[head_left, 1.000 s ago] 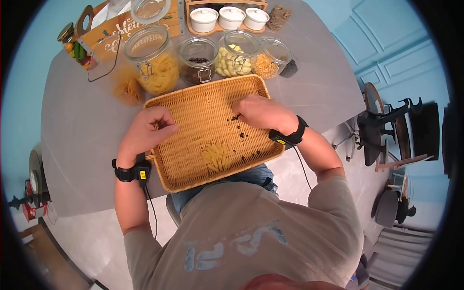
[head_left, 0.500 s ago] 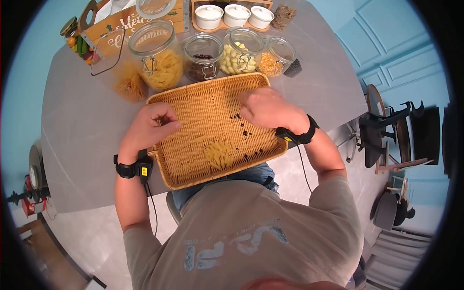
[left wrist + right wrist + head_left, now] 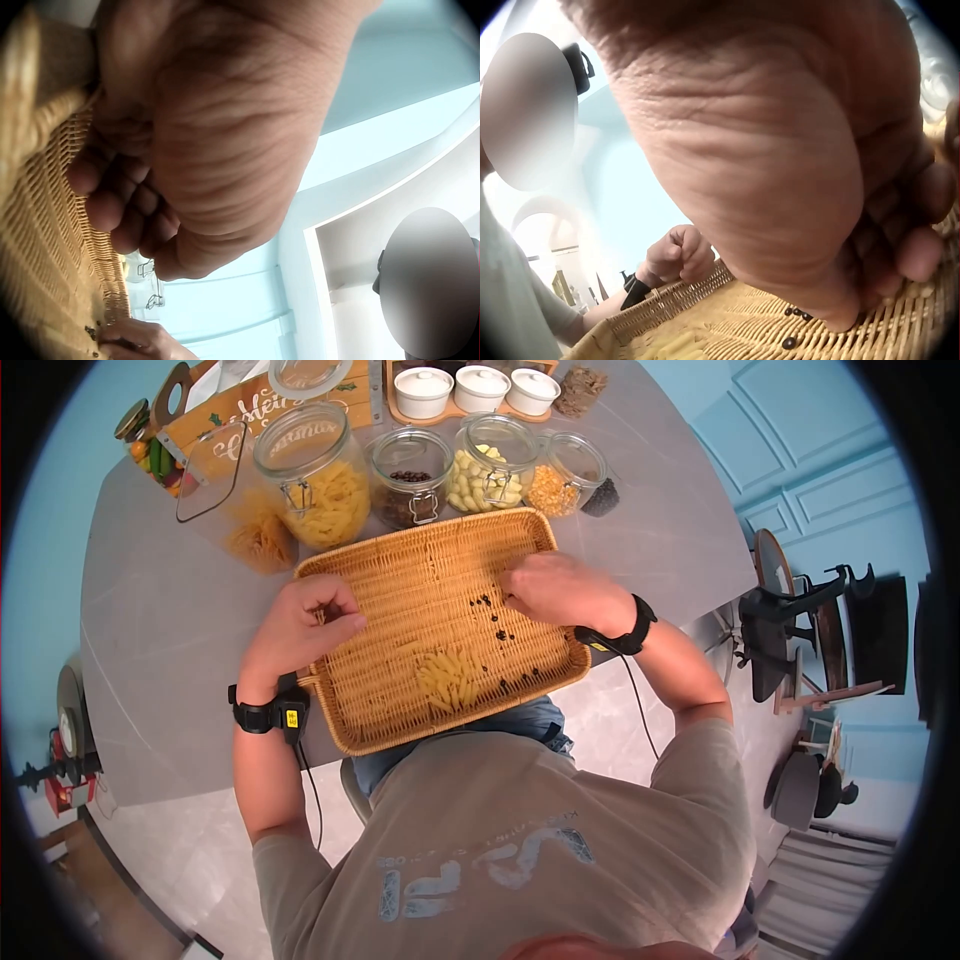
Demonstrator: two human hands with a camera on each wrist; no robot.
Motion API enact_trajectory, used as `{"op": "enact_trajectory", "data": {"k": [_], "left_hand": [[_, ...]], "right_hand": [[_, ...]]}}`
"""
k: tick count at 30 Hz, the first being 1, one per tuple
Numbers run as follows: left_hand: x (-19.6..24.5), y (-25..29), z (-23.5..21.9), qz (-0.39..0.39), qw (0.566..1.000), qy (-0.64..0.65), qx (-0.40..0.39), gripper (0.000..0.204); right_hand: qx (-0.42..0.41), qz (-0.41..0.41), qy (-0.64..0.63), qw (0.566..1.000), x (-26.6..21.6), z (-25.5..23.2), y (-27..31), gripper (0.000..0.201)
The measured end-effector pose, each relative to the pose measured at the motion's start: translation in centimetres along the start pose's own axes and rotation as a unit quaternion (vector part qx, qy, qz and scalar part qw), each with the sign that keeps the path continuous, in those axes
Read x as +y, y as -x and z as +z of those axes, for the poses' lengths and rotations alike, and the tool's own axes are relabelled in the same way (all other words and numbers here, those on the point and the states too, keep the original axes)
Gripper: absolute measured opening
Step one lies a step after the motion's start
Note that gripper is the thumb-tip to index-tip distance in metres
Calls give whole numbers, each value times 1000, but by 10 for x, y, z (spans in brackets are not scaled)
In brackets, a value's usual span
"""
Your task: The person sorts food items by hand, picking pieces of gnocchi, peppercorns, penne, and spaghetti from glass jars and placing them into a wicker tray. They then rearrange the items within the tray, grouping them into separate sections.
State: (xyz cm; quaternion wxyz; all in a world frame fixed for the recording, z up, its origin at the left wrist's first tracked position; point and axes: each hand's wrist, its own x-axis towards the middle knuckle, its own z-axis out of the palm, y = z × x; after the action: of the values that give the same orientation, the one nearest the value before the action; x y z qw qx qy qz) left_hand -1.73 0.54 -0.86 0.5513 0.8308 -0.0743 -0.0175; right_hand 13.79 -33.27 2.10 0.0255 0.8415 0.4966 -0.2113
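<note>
Black beans point(image 3: 502, 635) trail from just beside the right hand point(image 3: 565, 588) toward the near edge of the basket point(image 3: 400, 595), well apart from the left hand point(image 3: 303, 622), both hands curled, whether round anything I cannot tell.

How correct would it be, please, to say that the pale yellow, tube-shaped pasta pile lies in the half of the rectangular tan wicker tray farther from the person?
One detail is wrong: the pasta pile lies in the half of the wicker tray nearer the person, as the head view shows.
</note>
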Motion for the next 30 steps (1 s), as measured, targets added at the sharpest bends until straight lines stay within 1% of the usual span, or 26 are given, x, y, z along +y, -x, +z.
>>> {"op": "enact_trajectory", "data": {"k": [1, 4, 7, 8, 10, 12, 14, 17, 19, 20, 23, 26, 28, 29, 30], "left_hand": [[1, 0, 0, 3, 1000, -8, 1, 16], [5, 1, -1, -20, 1000, -1, -2, 16], [6, 0, -2, -20, 1000, -11, -1, 16], [6, 0, -1, -16, 1000, -10, 0, 16], [5, 0, 0, -8, 1000, -7, 2, 16], [6, 0, 0, -6, 1000, -7, 1, 16], [7, 0, 0, -4, 1000, -8, -1, 16], [8, -1, 0, 0, 1000, -10, -3, 16], [7, -1, -1, 1, 1000, -10, -5, 16], [6, -1, -1, 1, 1000, -3, -7, 16], [2, 1, 0, 1, 1000, 11, -7, 15], [2, 1, 1, 4, 1000, 9, -3, 15], [3, 0, 0, 8, 1000, 5, -4, 14], [4, 0, 0, 6, 1000, 5, -3, 14], [5, 0, 0, 5, 1000, 5, -2, 14]], "right_hand": [[-13, 4, 6, 1000, 1, 1, -2, 17], [-5, -50, 9, 999, 16, 12, -8, 18], [34, -15, -7, 999, 9, -3, -3, 19], [101, 0, -20, 995, 10, -12, 0, 19], [229, 29, -47, 972, 20, -36, 12, 20], [293, 94, -57, 950, 48, -58, 24, 20], [333, 198, -91, 918, 67, -87, 38, 24], [390, 210, -6, 897, 129, -93, 46, 26], [372, 236, -8, 898, 150, -91, 47, 27], [362, 249, -10, 898, 153, -90, 47, 27], [417, 197, 31, 887, 149, -82, 48, 24], [394, 135, -24, 909, 93, -79, 45, 20], [262, 74, -25, 962, 73, -62, 33, 15], [204, 31, -33, 978, 55, -51, 28, 12], [127, 19, -12, 992, 37, -49, 22, 10]]}}
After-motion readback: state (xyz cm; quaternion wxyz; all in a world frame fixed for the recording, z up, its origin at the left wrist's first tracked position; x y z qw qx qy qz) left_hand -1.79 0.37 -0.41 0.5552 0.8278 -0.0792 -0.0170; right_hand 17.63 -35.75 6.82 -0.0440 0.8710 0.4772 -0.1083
